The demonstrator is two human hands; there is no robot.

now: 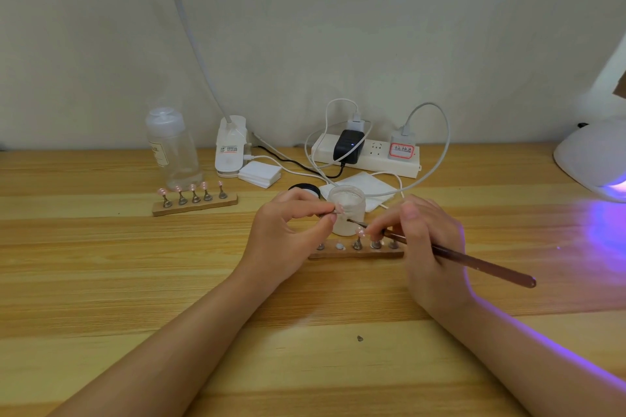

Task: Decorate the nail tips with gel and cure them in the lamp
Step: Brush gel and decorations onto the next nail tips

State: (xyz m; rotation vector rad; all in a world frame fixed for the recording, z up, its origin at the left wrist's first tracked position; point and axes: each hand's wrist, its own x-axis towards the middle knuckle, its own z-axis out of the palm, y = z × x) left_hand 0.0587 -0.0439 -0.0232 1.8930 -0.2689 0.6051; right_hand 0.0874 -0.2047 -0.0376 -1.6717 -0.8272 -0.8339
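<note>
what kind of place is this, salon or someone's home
Probably a home nail-art desk rather than a salon: a plain wooden table against a bare wall, a glowing curing lamp, nail tips on a wooden stand, and a power strip.

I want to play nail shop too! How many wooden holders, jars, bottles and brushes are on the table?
Long wooden nail-tip holder strips: 2
Frosted glass jar: 1
Clear plastic bottle: 1
Brown thin-handled brush: 1, held in the right hand
Total: 5

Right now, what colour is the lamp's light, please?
Purple, glowing from the lamp; head view.
</note>
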